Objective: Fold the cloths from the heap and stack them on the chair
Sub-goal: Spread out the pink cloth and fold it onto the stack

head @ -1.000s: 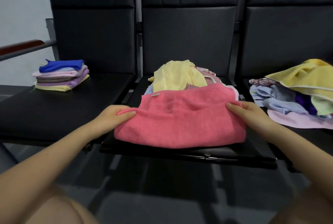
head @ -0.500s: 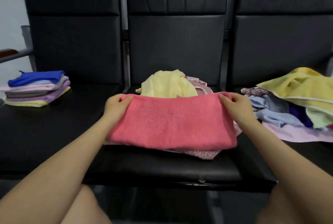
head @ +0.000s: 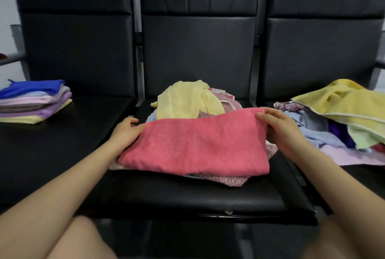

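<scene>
Pink towel [head: 193,144], mid-fold, on middle-seat heap [head: 187,100].
Left hand [head: 125,131] and right hand [head: 279,129] pinch its far corners, apparently; next: halve again, carry to folded stack [head: 35,102].

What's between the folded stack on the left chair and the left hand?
Head view: only bare black seat of the left chair lies between the folded stack and the left hand, which grips the pink towel.

Three chairs, two hands, one folded stack, two loose heaps

Around the middle chair [head: 198,196]: one chair left [head: 52,144] bearing one stack [head: 35,102] of about seven folded cloths, one chair right [head: 320,50] bearing one heap [head: 343,121]; on it, one heap [head: 187,100], one pink cloth [head: 195,144], two hands.
</scene>
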A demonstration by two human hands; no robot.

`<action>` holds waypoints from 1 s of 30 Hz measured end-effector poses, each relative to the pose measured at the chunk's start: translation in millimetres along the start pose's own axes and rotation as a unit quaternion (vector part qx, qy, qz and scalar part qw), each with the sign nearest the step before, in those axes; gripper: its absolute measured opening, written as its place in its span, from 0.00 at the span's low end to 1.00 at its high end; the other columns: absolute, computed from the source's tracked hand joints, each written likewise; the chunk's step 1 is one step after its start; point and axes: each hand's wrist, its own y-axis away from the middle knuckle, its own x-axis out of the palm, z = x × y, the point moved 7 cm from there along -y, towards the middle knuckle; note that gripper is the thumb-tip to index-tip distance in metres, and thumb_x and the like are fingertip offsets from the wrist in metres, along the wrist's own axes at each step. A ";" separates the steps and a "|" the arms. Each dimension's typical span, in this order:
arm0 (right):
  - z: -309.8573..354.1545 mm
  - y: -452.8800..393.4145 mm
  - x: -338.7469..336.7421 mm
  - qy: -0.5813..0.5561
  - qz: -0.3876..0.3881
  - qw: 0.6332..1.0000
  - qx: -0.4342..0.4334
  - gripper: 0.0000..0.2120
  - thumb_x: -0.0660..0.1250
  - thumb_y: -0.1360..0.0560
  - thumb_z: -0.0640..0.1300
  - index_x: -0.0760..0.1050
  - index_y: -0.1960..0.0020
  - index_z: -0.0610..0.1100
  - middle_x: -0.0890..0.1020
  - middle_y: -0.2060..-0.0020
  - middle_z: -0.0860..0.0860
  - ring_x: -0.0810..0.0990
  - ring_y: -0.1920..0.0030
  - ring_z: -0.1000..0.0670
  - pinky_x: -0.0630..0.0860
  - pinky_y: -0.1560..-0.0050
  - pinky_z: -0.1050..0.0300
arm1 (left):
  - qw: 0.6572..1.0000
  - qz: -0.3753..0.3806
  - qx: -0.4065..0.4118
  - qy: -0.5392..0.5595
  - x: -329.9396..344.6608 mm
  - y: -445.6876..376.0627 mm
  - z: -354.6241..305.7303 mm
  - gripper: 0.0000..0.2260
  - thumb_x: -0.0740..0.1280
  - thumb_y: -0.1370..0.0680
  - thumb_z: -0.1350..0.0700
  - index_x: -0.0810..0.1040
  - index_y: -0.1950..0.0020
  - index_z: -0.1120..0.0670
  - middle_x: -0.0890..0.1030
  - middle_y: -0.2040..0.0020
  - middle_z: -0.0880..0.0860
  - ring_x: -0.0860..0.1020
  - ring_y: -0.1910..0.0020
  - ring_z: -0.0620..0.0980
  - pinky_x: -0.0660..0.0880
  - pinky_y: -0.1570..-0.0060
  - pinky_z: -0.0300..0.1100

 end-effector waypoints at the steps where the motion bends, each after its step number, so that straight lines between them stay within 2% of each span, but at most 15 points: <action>1: -0.1 2.5 -4.0 0.005 -0.013 1.000 -0.001 0.12 0.71 0.25 0.44 0.76 0.42 0.45 0.80 0.57 0.50 0.78 0.60 0.53 0.73 0.63 0.60 | 1.000 -0.005 -0.003 -0.004 -5.6 3.6 2.7 0.24 0.68 0.23 0.47 0.72 0.30 0.56 0.76 0.35 0.56 0.74 0.37 0.55 0.69 0.41 0.44; 3: -3.3 7.6 -13.0 0.061 -0.039 0.997 0.003 0.13 0.73 0.27 0.48 0.75 0.48 0.44 0.77 0.63 0.49 0.74 0.67 0.52 0.70 0.69 0.62 | 1.000 -0.008 -0.003 -0.012 -14.6 9.9 6.6 0.20 0.68 0.23 0.49 0.75 0.33 0.55 0.78 0.37 0.55 0.76 0.39 0.54 0.72 0.38 0.47; 5: -8.3 19.4 -16.3 0.149 -0.034 0.987 0.048 0.16 0.72 0.27 0.54 0.73 0.56 0.42 0.73 0.70 0.49 0.70 0.72 0.52 0.67 0.73 0.63 | 1.000 0.011 -0.003 -0.016 -17.2 16.8 9.7 0.15 0.68 0.23 0.51 0.78 0.37 0.54 0.79 0.39 0.54 0.77 0.41 0.52 0.74 0.39 0.52; 7: -19.6 38.5 -15.8 0.232 -0.004 0.962 0.144 0.22 0.68 0.26 0.60 0.75 0.57 0.40 0.78 0.68 0.47 0.76 0.69 0.50 0.71 0.69 0.60 | 0.999 0.038 0.008 -0.022 -16.4 25.8 8.3 0.11 0.68 0.22 0.53 0.80 0.41 0.53 0.80 0.42 0.53 0.77 0.45 0.51 0.75 0.40 0.50; 9: -30.1 54.9 -9.1 0.245 0.049 0.946 0.209 0.25 0.66 0.26 0.63 0.77 0.52 0.39 0.83 0.62 0.44 0.82 0.62 0.47 0.77 0.63 0.57 | 0.997 0.066 0.012 -0.030 -13.4 34.8 5.1 0.11 0.68 0.22 0.53 0.80 0.41 0.53 0.80 0.43 0.52 0.78 0.45 0.50 0.74 0.42 0.48; 11: -33.0 61.9 1.2 0.193 0.084 0.955 0.211 0.23 0.67 0.26 0.60 0.78 0.48 0.39 0.84 0.57 0.43 0.84 0.57 0.46 0.79 0.61 0.56 | 0.994 0.096 -0.001 -0.048 -9.0 42.0 6.4 0.13 0.68 0.22 0.52 0.79 0.38 0.53 0.79 0.40 0.51 0.76 0.41 0.50 0.72 0.42 0.45; 14: -25.7 63.1 14.6 0.042 0.087 0.976 0.193 0.20 0.70 0.29 0.53 0.76 0.44 0.40 0.84 0.51 0.45 0.83 0.52 0.46 0.78 0.59 0.54 | 0.990 0.119 -0.024 -0.071 -8.9 51.4 8.0 0.18 0.67 0.22 0.50 0.76 0.34 0.54 0.76 0.36 0.52 0.74 0.38 0.52 0.70 0.45 0.43; 17: -21.8 60.6 25.8 -0.063 0.097 0.972 0.204 0.21 0.71 0.31 0.50 0.75 0.40 0.43 0.82 0.46 0.45 0.81 0.47 0.44 0.77 0.54 0.49 | 0.990 0.121 -0.066 -0.034 -9.3 53.6 11.3 0.16 0.67 0.23 0.48 0.79 0.40 0.56 0.80 0.42 0.57 0.78 0.49 0.53 0.74 0.53 0.44; 20: -26.4 62.6 33.4 -0.066 0.087 0.964 0.241 0.23 0.73 0.32 0.46 0.73 0.39 0.43 0.81 0.46 0.44 0.81 0.48 0.41 0.77 0.55 0.48 | 0.986 0.110 -0.128 0.001 -11.0 60.5 16.5 0.19 0.68 0.24 0.46 0.78 0.39 0.57 0.80 0.45 0.58 0.79 0.52 0.55 0.76 0.56 0.44; 22: -29.0 61.8 35.2 -0.013 0.056 0.971 0.232 0.22 0.74 0.30 0.43 0.73 0.39 0.39 0.81 0.49 0.44 0.80 0.51 0.43 0.76 0.59 0.51 | 0.983 0.109 -0.147 0.028 -8.8 63.1 17.7 0.24 0.69 0.24 0.45 0.75 0.35 0.60 0.79 0.43 0.59 0.79 0.54 0.54 0.76 0.67 0.41; 24: -26.0 57.4 30.1 0.114 0.009 0.979 0.170 0.17 0.73 0.28 0.43 0.76 0.42 0.38 0.80 0.54 0.46 0.79 0.56 0.47 0.74 0.61 0.55 | 0.980 0.106 -0.151 0.067 -6.6 66.6 13.5 0.24 0.69 0.23 0.47 0.73 0.34 0.62 0.78 0.45 0.59 0.77 0.59 0.52 0.73 0.79 0.37; 25: -23.7 54.8 27.9 0.167 -0.011 0.976 0.140 0.17 0.73 0.28 0.44 0.77 0.43 0.38 0.81 0.54 0.47 0.79 0.55 0.48 0.74 0.60 0.56 | 0.979 0.101 -0.153 0.086 -5.3 65.6 12.6 0.24 0.69 0.23 0.48 0.73 0.34 0.62 0.78 0.46 0.59 0.77 0.60 0.51 0.73 0.80 0.37; 26: -23.3 53.3 27.4 0.181 -0.020 0.975 0.127 0.17 0.74 0.28 0.45 0.77 0.42 0.39 0.81 0.52 0.46 0.80 0.53 0.47 0.74 0.58 0.56 | 0.980 0.092 -0.150 0.097 -5.2 64.7 11.0 0.23 0.69 0.23 0.49 0.73 0.34 0.61 0.78 0.45 0.59 0.77 0.58 0.52 0.75 0.75 0.38; 28: -26.8 53.4 28.8 0.150 -0.010 0.978 0.143 0.18 0.74 0.28 0.44 0.76 0.42 0.38 0.81 0.50 0.45 0.80 0.53 0.45 0.75 0.59 0.55 | 0.983 0.061 -0.137 0.103 -7.7 62.1 7.8 0.20 0.69 0.23 0.50 0.75 0.34 0.58 0.77 0.39 0.58 0.78 0.47 0.55 0.74 0.57 0.41; 30: -28.7 55.4 28.2 0.109 0.001 0.979 0.170 0.17 0.74 0.29 0.42 0.76 0.43 0.37 0.81 0.51 0.44 0.80 0.56 0.46 0.74 0.62 0.55 | 0.983 0.052 -0.124 0.125 -6.5 57.9 4.5 0.16 0.69 0.22 0.52 0.77 0.37 0.56 0.78 0.38 0.56 0.77 0.46 0.53 0.71 0.52 0.43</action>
